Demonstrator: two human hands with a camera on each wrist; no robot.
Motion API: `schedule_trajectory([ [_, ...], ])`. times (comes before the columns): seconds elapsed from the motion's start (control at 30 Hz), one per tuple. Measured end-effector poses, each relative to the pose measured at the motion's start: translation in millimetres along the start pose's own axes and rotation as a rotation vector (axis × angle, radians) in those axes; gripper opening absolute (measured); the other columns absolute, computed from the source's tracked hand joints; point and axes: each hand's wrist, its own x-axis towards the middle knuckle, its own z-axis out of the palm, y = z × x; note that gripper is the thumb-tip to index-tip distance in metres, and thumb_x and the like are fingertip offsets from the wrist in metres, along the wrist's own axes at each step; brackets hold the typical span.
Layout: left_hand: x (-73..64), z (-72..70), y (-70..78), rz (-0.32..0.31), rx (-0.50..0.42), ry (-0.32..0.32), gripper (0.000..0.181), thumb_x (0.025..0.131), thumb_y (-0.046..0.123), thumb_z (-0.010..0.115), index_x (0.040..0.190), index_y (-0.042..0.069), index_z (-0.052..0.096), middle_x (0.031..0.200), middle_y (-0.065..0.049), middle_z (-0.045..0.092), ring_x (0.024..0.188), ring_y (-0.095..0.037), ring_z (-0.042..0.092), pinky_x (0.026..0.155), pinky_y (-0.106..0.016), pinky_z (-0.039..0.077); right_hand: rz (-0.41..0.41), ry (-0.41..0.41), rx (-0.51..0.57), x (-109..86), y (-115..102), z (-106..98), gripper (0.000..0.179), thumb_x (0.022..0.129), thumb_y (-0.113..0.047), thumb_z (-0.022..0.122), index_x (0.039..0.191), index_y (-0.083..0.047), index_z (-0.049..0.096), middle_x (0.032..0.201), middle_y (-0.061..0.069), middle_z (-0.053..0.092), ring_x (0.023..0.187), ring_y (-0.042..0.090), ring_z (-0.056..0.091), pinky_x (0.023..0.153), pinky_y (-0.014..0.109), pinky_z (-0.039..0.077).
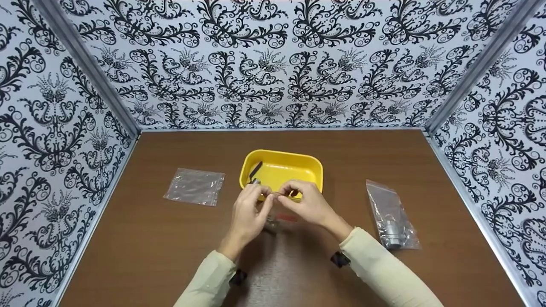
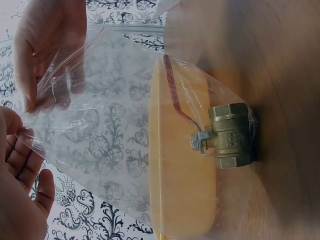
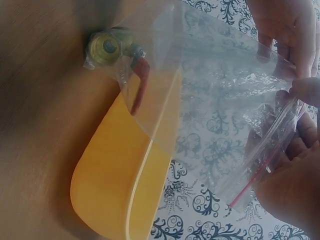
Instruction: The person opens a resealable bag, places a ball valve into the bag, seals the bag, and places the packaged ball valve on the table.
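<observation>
Both hands hold the upper edge of a clear zip bag (image 2: 110,115) in front of the yellow tub. My left hand (image 1: 249,211) pinches one side of the bag's mouth between thumb and fingers. On the other side of that edge, my right hand (image 1: 309,202) pinches the plastic near the red-lined zip strip (image 3: 250,182). Inside, at the bag's bottom, lies a brass ball valve (image 2: 231,135) with a red lever handle (image 3: 141,82). In the head view the hands partly hide the bag and valve.
The yellow tub (image 1: 290,154) stands just beyond the hands, with a dark blue-handled item (image 1: 256,169) at its left end. A flat clear bag (image 1: 195,186) lies to the left. To the right lies another bag (image 1: 384,200) holding a grey metal fitting (image 1: 393,233).
</observation>
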Motion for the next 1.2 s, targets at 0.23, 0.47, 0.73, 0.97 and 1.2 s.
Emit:
schedule_trajectory([
  [0.23, -2.3, 2.4, -3.6, -0.038, -0.101, -0.017, 0.004, 0.088, 0.011, 0.070, 0.090, 0.013, 0.067, 0.086, 0.002, 0.067, 0.089, -0.012, 0.060, 0.097, -0.031, 0.047, -0.050, 0.027, -0.025, -0.2, -1.1, 2.3, 0.006, 0.090, -0.017, 0.069, 0.091, -0.011, 0.070, 0.086, -0.002, 0.069, 0.083, 0.009, 0.063, 0.078, 0.030, 0.055],
  [0.47, -1.7, 3.7, -3.4, -0.009, -0.089, 0.035, 0.005, 0.089, 0.014, 0.069, 0.085, 0.012, 0.067, 0.081, 0.003, 0.066, 0.085, -0.011, 0.059, 0.086, -0.029, 0.046, -0.047, 0.012, -0.010, -1.5, -3.6, 3.2, 0.007, 0.092, -0.020, 0.067, 0.092, -0.013, 0.068, 0.086, -0.002, 0.067, 0.082, 0.008, 0.061, 0.077, 0.032, 0.053],
  [0.73, -0.8, 2.7, -2.3, 0.014, -0.051, 0.048, 0.003, 0.086, 0.012, 0.069, 0.084, 0.013, 0.066, 0.080, 0.004, 0.066, 0.085, -0.012, 0.060, 0.086, -0.033, 0.048, -0.026, 0.007, -0.002, -3.7, -1.6, 1.9, 0.008, 0.092, -0.021, 0.067, 0.092, -0.013, 0.068, 0.085, -0.004, 0.067, 0.081, 0.008, 0.060, 0.076, 0.028, 0.052],
  [0.97, -1.3, 2.0, -3.4, 0.008, -0.051, 0.061, 0.004, 0.087, 0.012, 0.069, 0.083, 0.013, 0.066, 0.079, 0.005, 0.065, 0.087, -0.011, 0.060, 0.096, -0.032, 0.047, -0.021, 0.010, 0.019, -4.2, 0.6, 1.7, 0.007, 0.091, -0.020, 0.068, 0.091, -0.012, 0.068, 0.085, -0.002, 0.067, 0.081, 0.009, 0.061, 0.076, 0.031, 0.053],
  [1.2, 1.0, -1.1, -0.6, -0.012, -0.100, 0.066, 0.005, 0.088, 0.011, 0.068, 0.083, 0.012, 0.066, 0.080, 0.004, 0.066, 0.086, -0.011, 0.060, 0.088, -0.030, 0.048, -0.041, 0.010, 0.013, -1.6, -1.8, -3.0, 0.009, 0.090, -0.023, 0.069, 0.093, -0.014, 0.070, 0.088, -0.003, 0.069, 0.083, 0.010, 0.063, 0.079, 0.030, 0.055],
])
